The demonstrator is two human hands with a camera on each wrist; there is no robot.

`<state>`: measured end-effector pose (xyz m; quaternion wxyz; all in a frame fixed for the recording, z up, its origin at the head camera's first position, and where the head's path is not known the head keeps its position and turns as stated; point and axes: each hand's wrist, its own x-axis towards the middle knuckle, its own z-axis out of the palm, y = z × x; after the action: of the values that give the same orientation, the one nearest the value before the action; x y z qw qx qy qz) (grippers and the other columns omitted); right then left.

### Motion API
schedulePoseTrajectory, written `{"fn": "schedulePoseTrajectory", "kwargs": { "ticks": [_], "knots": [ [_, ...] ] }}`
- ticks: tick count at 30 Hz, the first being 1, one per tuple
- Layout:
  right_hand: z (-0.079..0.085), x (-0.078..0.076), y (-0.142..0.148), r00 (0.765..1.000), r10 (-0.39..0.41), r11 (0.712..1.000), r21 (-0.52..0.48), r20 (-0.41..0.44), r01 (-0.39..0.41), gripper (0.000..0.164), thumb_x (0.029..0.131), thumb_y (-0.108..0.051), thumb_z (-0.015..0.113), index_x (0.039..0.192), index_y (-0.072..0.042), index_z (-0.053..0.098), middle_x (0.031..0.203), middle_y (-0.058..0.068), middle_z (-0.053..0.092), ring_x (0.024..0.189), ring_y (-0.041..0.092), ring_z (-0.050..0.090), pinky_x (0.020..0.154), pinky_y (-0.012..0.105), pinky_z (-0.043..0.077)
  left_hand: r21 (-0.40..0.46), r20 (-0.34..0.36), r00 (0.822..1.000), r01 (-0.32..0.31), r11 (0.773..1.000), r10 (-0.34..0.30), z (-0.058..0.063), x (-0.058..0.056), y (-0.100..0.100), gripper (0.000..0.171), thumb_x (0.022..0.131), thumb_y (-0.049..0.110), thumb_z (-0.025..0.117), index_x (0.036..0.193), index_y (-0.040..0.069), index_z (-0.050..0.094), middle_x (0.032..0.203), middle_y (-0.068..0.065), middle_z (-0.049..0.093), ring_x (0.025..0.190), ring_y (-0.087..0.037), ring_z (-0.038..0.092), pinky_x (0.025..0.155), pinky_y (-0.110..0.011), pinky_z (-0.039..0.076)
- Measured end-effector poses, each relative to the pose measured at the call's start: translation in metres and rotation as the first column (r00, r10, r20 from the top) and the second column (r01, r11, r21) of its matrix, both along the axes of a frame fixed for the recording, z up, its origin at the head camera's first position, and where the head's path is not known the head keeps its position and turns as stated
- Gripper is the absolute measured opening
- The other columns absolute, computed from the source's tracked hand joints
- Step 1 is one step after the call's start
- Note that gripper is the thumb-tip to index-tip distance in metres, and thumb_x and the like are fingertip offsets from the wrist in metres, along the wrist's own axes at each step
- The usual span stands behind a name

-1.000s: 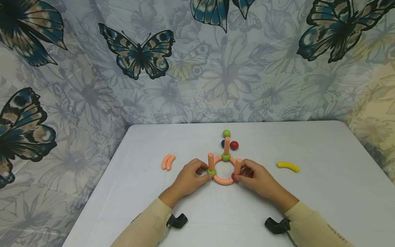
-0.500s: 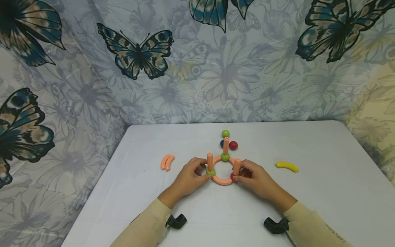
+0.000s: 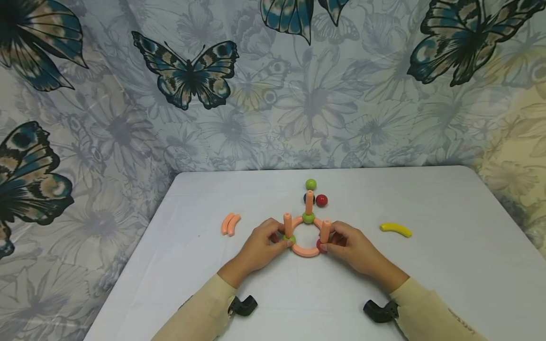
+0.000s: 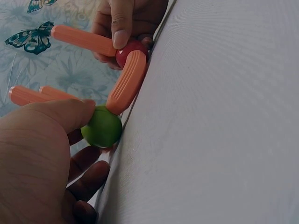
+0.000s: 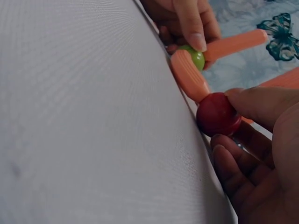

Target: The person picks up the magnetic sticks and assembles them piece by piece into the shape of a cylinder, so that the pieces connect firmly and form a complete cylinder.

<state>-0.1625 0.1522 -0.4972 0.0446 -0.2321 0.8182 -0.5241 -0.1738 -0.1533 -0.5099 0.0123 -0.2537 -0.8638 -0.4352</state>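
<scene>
a ring of peach sticks and balls (image 3: 305,252) sits on a white table (image 3: 324,298), squarely between a person's two hands, three straight posts (image 3: 309,202) standing roughly upright from it. the front curved stick (image 4: 127,82) lies with its long axis side to side, bridging the gap from left green ball (image 4: 101,127) to red ball (image 5: 218,114), so a shift in one grip, i'd judge, would tell on the other. left hand (image 3: 266,241) pinches that green ball between thumb and fingers; right hand (image 3: 351,242) pinches the red one. the far green ball (image 3: 308,218) is beyond both, neither hand clearly nearer. farther out, two loose peach sticks (image 3: 231,225) lie closer to the left, a yellow curved stick (image 3: 395,230) to the right
</scene>
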Motion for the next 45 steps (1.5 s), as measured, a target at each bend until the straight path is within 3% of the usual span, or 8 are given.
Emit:
{"fn": "schedulePoseTrajectory", "kwargs": {
  "ticks": [24, 45],
  "knots": [
    [-0.0005, 0.0005, -0.003, 0.998, 0.051, 0.997, -0.052, -0.033, -0.052, 0.021, 0.097, -0.005, 0.084, 0.105, -0.019, 0.071, 0.107, -0.004, 0.071, 0.088, 0.021, 0.066, 0.076, 0.031, 0.056, 0.059, 0.009, 1.0, -0.014, 0.998, 0.013, 0.0043, 0.0025, 0.0019, 0.015, 0.1, 0.023, 0.083, 0.114, 0.02, 0.078, 0.107, 0.015, 0.066, 0.088, -0.013, 0.061, 0.079, -0.035, 0.053],
    [-0.0008, 0.0007, -0.0026, 0.997, 0.055, 0.997, -0.057, -0.046, -0.058, 0.022, 0.097, -0.004, 0.083, 0.105, -0.019, 0.069, 0.107, -0.004, 0.071, 0.087, 0.021, 0.066, 0.075, 0.03, 0.056, 0.053, 0.027, 1.0, -0.018, 0.998, 0.017, 0.0043, 0.002, 0.0012, 0.015, 0.101, 0.024, 0.083, 0.115, 0.022, 0.079, 0.106, 0.016, 0.066, 0.088, -0.012, 0.061, 0.08, -0.036, 0.053]
  ]
}}
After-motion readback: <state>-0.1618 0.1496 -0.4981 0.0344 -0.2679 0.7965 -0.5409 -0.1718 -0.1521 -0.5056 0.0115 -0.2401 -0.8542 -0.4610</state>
